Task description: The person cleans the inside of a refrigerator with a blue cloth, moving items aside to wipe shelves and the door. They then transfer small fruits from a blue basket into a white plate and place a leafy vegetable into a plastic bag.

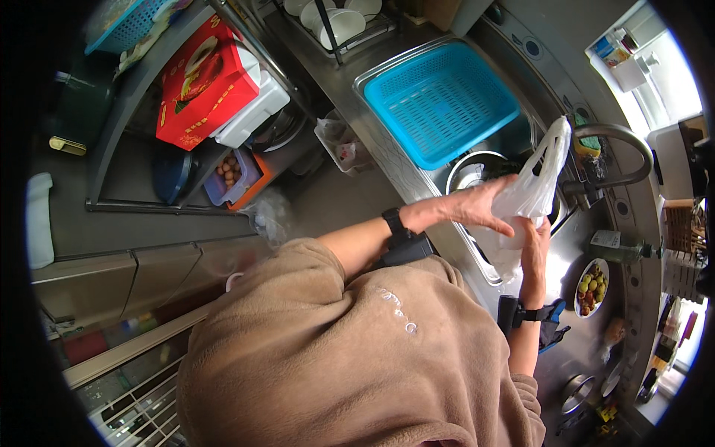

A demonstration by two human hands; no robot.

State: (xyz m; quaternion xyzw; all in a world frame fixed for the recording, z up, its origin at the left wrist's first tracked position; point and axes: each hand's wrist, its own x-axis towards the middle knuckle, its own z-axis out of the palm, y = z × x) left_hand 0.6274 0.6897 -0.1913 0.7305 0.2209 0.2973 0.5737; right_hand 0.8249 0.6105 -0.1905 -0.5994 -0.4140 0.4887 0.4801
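Note:
A white plastic carrier bag [529, 193] is held up over the sink's near right part, its handles standing upward and its contents hidden. From the left, my left hand [480, 205] grips the bag, the thumb in front and the fingers partly hidden behind it. My right hand [535, 241] has hold of its lower part, with thin plastic hanging below. Just beyond my left hand, a stainless steel bowl [472, 169] sits in the sink. A blue plastic basket [441, 103] with a slotted bottom rests over the sink's far part.
A curved faucet [620, 139] rises right of the bag. A glass bottle [617, 246], a plate of small fruit [592, 288] and a metal bowl [578, 391] stand on the right counter. Left are a red box [206, 84], a tub of eggs [232, 179] and a lined bin [341, 145].

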